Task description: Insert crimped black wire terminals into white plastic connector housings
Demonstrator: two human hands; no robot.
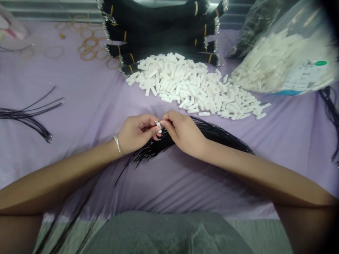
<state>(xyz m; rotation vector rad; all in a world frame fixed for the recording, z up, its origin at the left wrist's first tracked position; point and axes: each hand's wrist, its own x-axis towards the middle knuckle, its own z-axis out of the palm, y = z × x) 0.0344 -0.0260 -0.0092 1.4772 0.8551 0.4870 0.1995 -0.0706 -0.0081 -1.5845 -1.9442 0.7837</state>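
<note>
Thumb and fingers of my left hand point(139, 132) pinch a small white plastic connector point(159, 127). My right hand point(182, 132) meets it there, its thumb and forefinger closed at the connector's right side. What the right fingertips grip looks like a thin wire end, though most of it is hidden. Beneath both hands lies a loose bundle of black wires point(222, 135), with small metal tips at its left end. Just beyond the hands spreads a heap of white connectors point(182, 81).
Black wire bundles point(159, 28) tied with yellow bands are stacked at the back. A clear bag of white pieces point(280, 60) stands back right. Rubber bands point(90, 47) lie back left. A few black wires point(26, 114) rest at the left on the purple cloth point(87, 91).
</note>
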